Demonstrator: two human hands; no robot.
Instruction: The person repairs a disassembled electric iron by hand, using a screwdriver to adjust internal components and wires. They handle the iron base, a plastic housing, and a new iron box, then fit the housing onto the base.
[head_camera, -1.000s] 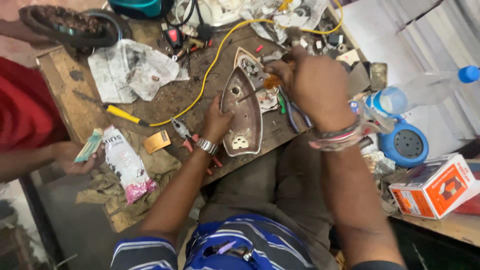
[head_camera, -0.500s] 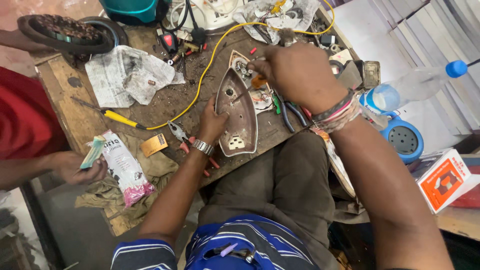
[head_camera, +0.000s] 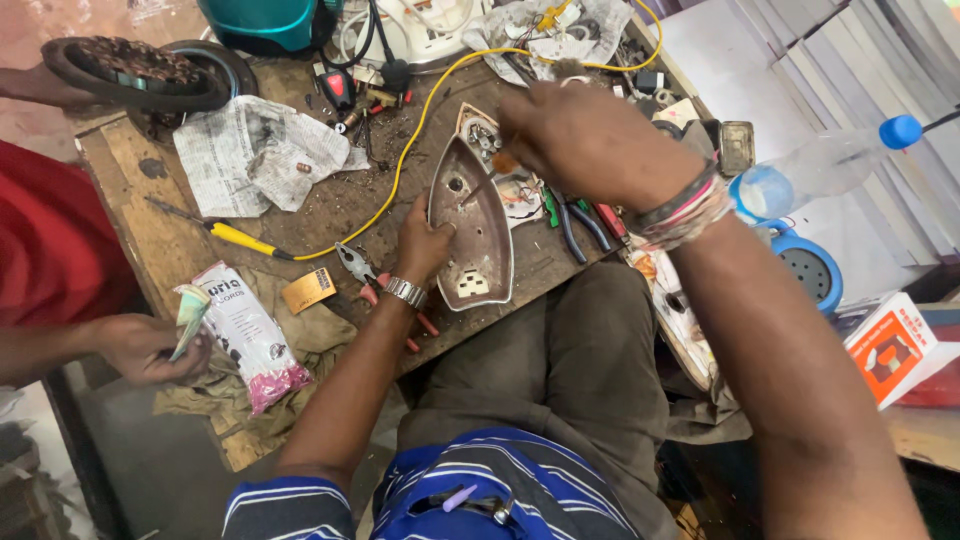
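The head camera looks down at a messy brown wooden bench (head_camera: 150, 230). In the middle lies a pointed brown metal iron plate (head_camera: 472, 225), flat, with its inside facing up.

The left hand (head_camera: 422, 245) presses on the left edge of the plate, fingers curled over the rim to keep it from sliding. The right hand (head_camera: 590, 140) is closed around a thin screwdriver with an orange handle (head_camera: 497, 170). Its tip touches the upper part of the plate.

The plate looks heavy, hard and stiff. It will not bend. Its smooth metal may slip, so the thick side edge is a good place to hold it.

A long yellow wire (head_camera: 400, 170) curls across the bench beside the plate. Red-handled pliers (head_camera: 372, 280) lie just by the left wrist. A yellow-handled screwdriver (head_camera: 235, 238) rests near some crumpled grey newspaper (head_camera: 255, 150). A clear plastic bottle with a blue cap (head_camera: 825, 165) lies to the right.

At the left side, another person's hand (head_camera: 145, 345) holds some folded paper next to a white and pink plastic packet (head_camera: 250, 335).
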